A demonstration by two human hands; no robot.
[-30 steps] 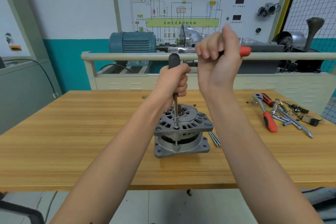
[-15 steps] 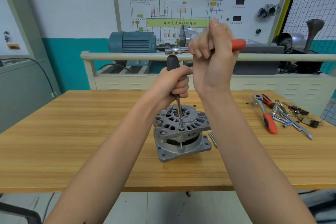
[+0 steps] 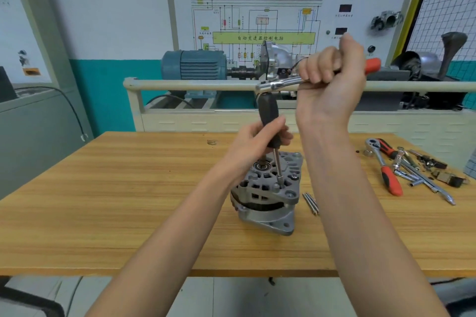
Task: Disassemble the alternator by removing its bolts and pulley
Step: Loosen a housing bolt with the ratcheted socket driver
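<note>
A grey alternator (image 3: 266,194) stands on end on the wooden table (image 3: 128,201), tilted a little. My left hand (image 3: 257,144) grips the black handle of a long driver (image 3: 268,113) whose socket tip sits on a bolt (image 3: 279,185) on the alternator's top housing. A ratchet wrench (image 3: 280,83) with a red-tipped handle is fitted on the driver's top end. My right hand (image 3: 332,77) is wrapped round that ratchet handle, held high above the table.
Two loose long bolts (image 3: 311,204) lie just right of the alternator. Further right lie a red-handled ratchet (image 3: 386,170) and several metal tools and small parts (image 3: 422,172). A railed bench with a blue motor (image 3: 195,64) stands behind the table.
The alternator has turned and tilted on the table. My right hand has swung the ratchet handle round, and the driver now leans with its tip on a bolt further right on the housing.
</note>
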